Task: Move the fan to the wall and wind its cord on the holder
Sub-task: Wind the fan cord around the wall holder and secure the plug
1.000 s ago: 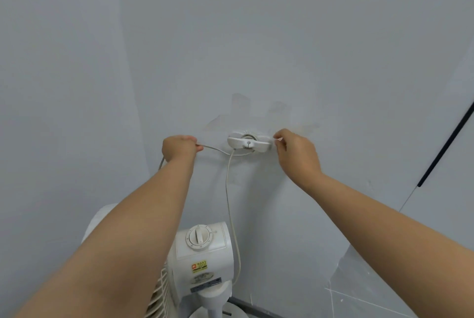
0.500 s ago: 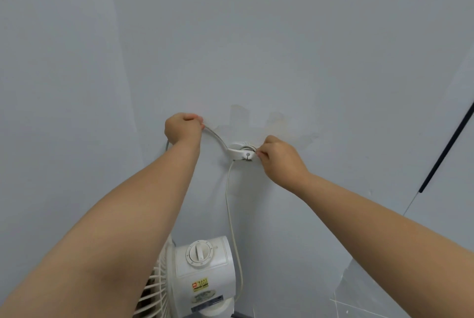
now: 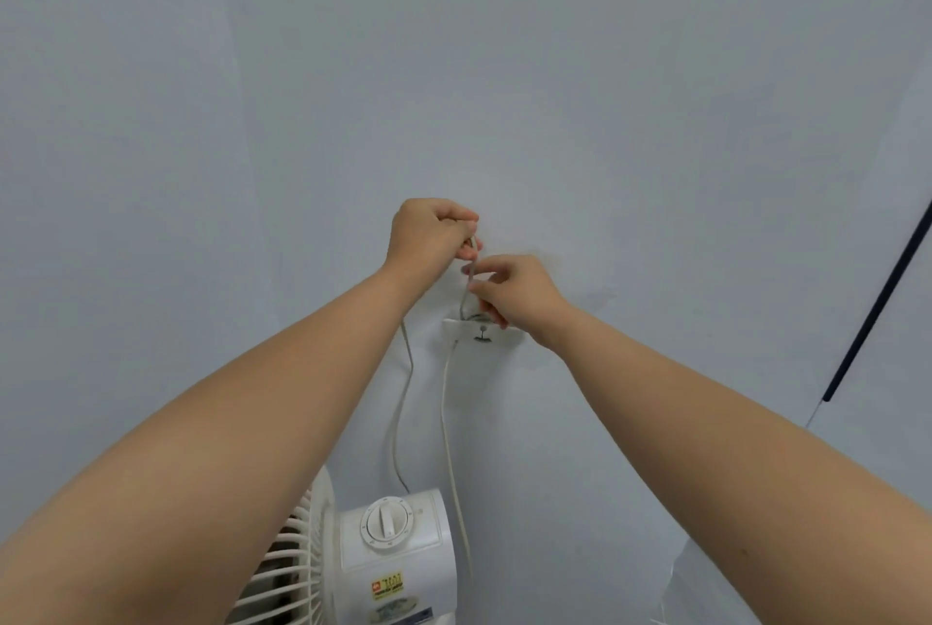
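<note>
The white fan stands against the wall at the bottom, its dial on top and its grille to the left. A white cord holder is fixed to the wall above it. The fan's white cord rises from behind the fan to the holder. My left hand grips the cord just above the holder, and a loop hangs down from it to the left. My right hand pinches the cord right below my left hand, its fingers touching the top of the holder.
Pale grey walls meet in a corner at the left. A dark strip runs diagonally at the right edge. A patch of tiled floor shows at the bottom right.
My left hand has carried the cord from the left of the holder up and over it. My right hand has shifted from the holder's right end to the cord above it.
</note>
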